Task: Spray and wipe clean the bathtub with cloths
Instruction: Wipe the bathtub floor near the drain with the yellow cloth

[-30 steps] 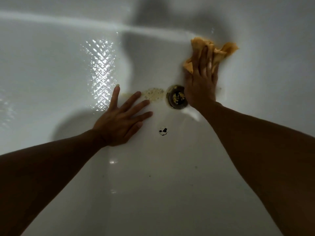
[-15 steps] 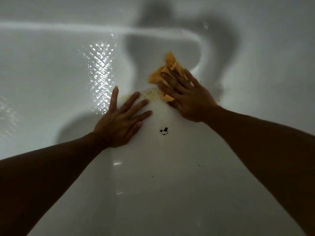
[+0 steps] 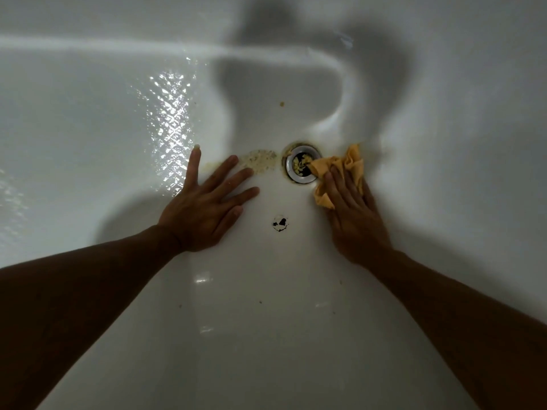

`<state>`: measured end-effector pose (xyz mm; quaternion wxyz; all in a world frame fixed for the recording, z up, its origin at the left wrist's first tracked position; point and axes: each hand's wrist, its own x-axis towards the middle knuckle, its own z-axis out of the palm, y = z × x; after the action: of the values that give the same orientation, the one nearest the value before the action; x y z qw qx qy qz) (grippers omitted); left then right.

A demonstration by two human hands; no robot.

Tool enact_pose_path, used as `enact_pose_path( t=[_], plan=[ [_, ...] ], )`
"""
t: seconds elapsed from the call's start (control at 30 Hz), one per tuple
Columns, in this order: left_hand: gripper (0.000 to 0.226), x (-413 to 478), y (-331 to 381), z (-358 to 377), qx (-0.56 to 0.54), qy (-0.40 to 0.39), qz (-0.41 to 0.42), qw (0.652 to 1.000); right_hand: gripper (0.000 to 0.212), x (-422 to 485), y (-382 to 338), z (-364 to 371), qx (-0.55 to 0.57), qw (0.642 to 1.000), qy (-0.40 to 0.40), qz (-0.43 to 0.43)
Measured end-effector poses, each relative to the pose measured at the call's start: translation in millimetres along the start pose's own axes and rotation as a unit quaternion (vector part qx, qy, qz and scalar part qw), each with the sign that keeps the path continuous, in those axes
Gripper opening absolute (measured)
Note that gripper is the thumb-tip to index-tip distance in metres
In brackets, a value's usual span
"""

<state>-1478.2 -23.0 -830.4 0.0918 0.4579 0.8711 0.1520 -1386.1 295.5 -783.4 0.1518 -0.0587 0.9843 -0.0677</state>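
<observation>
The white bathtub [image 3: 266, 335] fills the view. Its round metal drain [image 3: 302, 164] holds yellowish bits. Just right of the drain lies a crumpled orange cloth [image 3: 350, 165], and my right hand [image 3: 353, 216] presses it onto the tub floor with straight fingers. One corner of the cloth touches the drain rim. My left hand [image 3: 204, 207] rests flat on the tub floor left of the drain, fingers spread. A patch of yellow grime [image 3: 260, 159] sits between its fingertips and the drain.
A dark chip in the enamel [image 3: 279, 224] lies between the two hands. A small yellow speck [image 3: 282, 104] sits above the drain. Wet, textured floor [image 3: 168, 122] glints at the left. A few small crumbs dot the tub surface nearer to me.
My right hand has slid the cloth from over the drain to its right side, uncovering the drain. My left hand has stayed in place.
</observation>
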Motion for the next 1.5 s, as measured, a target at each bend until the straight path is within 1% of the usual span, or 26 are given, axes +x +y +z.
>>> enact_pose_path(
  t=[0.07,0.13,0.17,0.2,0.3,0.37,0.43,0.5,0.53,0.57,0.6,0.67,0.73,0.77,0.8,0.87,0.9,0.93,1.03,1.1,1.17,1.23,1.27,1.3,1.4,1.5],
  plan=[
    [0.049,1.0,0.0,-0.6,0.000,0.001,-0.001,1.000,0.059,10.2,6.7,-1.0,-0.024,1.000,0.016,0.013],
    [0.049,1.8,-0.2,-0.7,-0.003,0.000,-0.003,1.000,0.061,31.3,14.5,-6.1,-0.026,0.993,0.046,0.103],
    [0.049,1.7,0.9,-0.9,-0.002,-0.002,-0.004,1.000,0.062,45.8,15.1,-11.1,-0.008,0.988,0.056,0.143],
    [0.049,2.0,0.6,-1.0,0.001,-0.003,-0.004,1.000,0.062,65.4,12.0,-15.5,0.020,0.986,0.061,0.157],
    [0.050,1.6,2.7,-1.0,0.001,-0.005,0.000,1.000,0.062,133.4,-4.8,-24.7,0.126,0.984,0.047,0.114],
    [0.050,2.5,1.5,-0.8,0.006,-0.007,0.001,1.000,0.065,166.7,-22.2,-24.4,0.153,0.983,0.051,0.085],
    [0.052,2.9,-0.4,-0.1,0.015,-0.010,-0.006,1.000,0.063,169.3,-45.9,-17.8,0.140,0.988,0.050,0.036],
    [0.054,2.9,-0.1,0.2,0.018,-0.008,-0.021,1.000,0.061,151.1,-61.6,-10.6,0.108,0.993,0.004,-0.037],
    [0.055,3.1,0.6,0.1,0.015,-0.004,-0.026,1.000,0.060,141.3,-59.2,-8.8,0.089,0.993,-0.019,-0.070],
    [0.054,3.7,1.3,0.0,0.011,0.001,-0.028,1.000,0.060,135.9,-50.5,-9.3,0.071,0.993,-0.022,-0.091],
    [0.053,3.9,1.4,-0.7,0.006,0.008,-0.030,0.999,0.061,136.5,-40.1,-11.0,0.055,0.994,-0.009,-0.096],
    [0.052,5.2,2.3,-2.2,-0.003,0.019,-0.030,0.999,0.062,146.1,-21.3,-16.2,0.033,0.998,0.011,-0.052],
    [0.051,5.1,4.0,-2.8,-0.014,0.023,-0.035,0.999,0.062,156.3,-21.1,-18.8,0.048,0.999,0.014,0.002],
    [0.051,4.7,3.7,-3.7,-0.017,0.024,-0.037,0.999,0.062,157.0,-29.3,-17.5,0.050,0.999,0.021,-0.003],
    [0.051,4.8,3.8,-3.8,-0.019,0.025,-0.037,0.999,0.062,152.7,-37.1,-14.5,0.035,0.999,0.021,-0.034],
    [0.050,5.2,2.6,-4.1,-0.019,0.029,-0.038,0.999,0.061,134.6,-34.1,-8.7,-0.022,0.993,-0.009,-0.118],
    [0.049,4.8,2.1,-4.1,-0.019,0.033,-0.039,0.999,0.060,127.4,-22.9,-9.3,-0.052,0.988,-0.016,-0.146],
    [0.048,4.8,2.2,-3.4,-0.019,0.039,-0.040,0.998,0.059,124.4,-8.0,-13.5,-0.073,0.986,-0.012,-0.150],
    [0.047,5.5,3.0,-1.7,-0.025,0.050,-0.039,0.998,0.058,120.3,27.8,-29.2,-0.085,0.994,0.003,-0.062],
    [0.047,6.1,3.5,-2.2,-0.025,0.050,-0.039,0.998,0.058,113.0,40.2,-34.6,-0.094,0.995,-0.006,-0.044],
    [0.048,6.8,4.0,-2.8,-0.021,0.046,-0.041,0.998,0.063,113.5,33.4,-37.9,-0.050,0.999,-0.013,-0.010],
    [0.050,7.7,4.8,-2.6,-0.020,0.042,-0.042,0.998,0.069,124.6,9.1,-36.7,0.027,0.998,-0.014,0.058],
    [0.050,8.0,4.4,-2.7,-0.019,0.039,-0.042,0.998,0.068,130.7,-8.2,-32.8,0.050,0.996,-0.006,0.069],
    [0.051,7.6,3.8,-2.1,-0.018,0.036,-0.044,0.998,0.065,134.3,-27.7,-25.2,0.063,0.997,0.012,0.052],
    [0.052,7.3,1.9,-2.1,-0.023,0.036,-0.046,0.998,0.057,116.0,-85.1,5.9,0.057,0.995,0.047,-0.071],
    [0.047,7.9,2.9,-2.8,-0.052,0.057,-0.056,0.995,0.057,66.4,-104.3,24.6,0.060,0.991,0.015,-0.117]
  ],
)
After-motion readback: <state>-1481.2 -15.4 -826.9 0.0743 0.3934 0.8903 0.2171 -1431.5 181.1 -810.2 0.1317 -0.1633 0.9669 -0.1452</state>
